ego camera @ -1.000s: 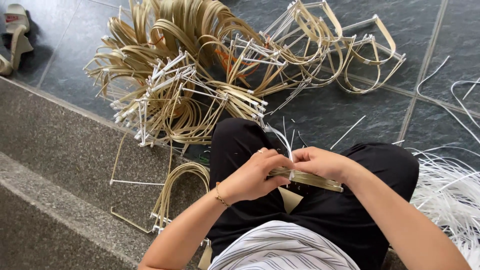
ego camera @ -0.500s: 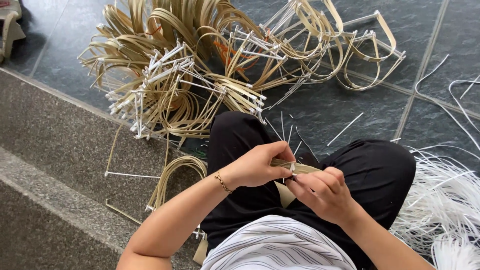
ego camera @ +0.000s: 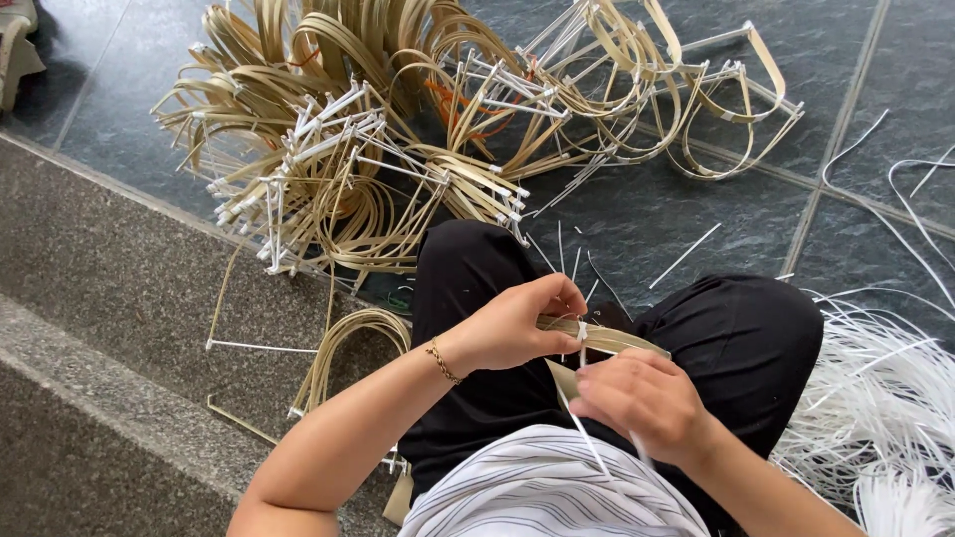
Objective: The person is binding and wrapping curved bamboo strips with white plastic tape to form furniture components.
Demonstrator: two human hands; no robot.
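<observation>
The grip of the left hand (ego camera: pixel 512 323) is closed on a bundle of flat tan cane strips (ego camera: pixel 607 340), thumb and fingers pinching it just above the lap, a thin gold bracelet (ego camera: pixel 444 361) at the wrist. The right hand (ego camera: pixel 647 400) sits just below and beside it — its fingers curled shut on a thin white strip (ego camera: pixel 582 428) that runs down from the bundle toward the striped shirt (ego camera: pixel 557 492). The bundle lies across the person's black trousers (ego camera: pixel 736 338), held between the two hands and clear of the floor.

Ahead of the knees, a heap of finished bent cane loops (ego camera: pixel 368 149) tied to white crossbars spreads over the dark tiled floor (ego camera: pixel 657 219), with a few orange ties showing among them. More loops (ego camera: pixel 348 343) lie on the grey stone step (ego camera: pixel 109 328) to the left. To the right — near the knee — a loose mass of white plastic strips (ego camera: pixel 875 388) fans out over the tiles, and short white offcuts (ego camera: pixel 683 256) lie scattered between the heap and the legs.
</observation>
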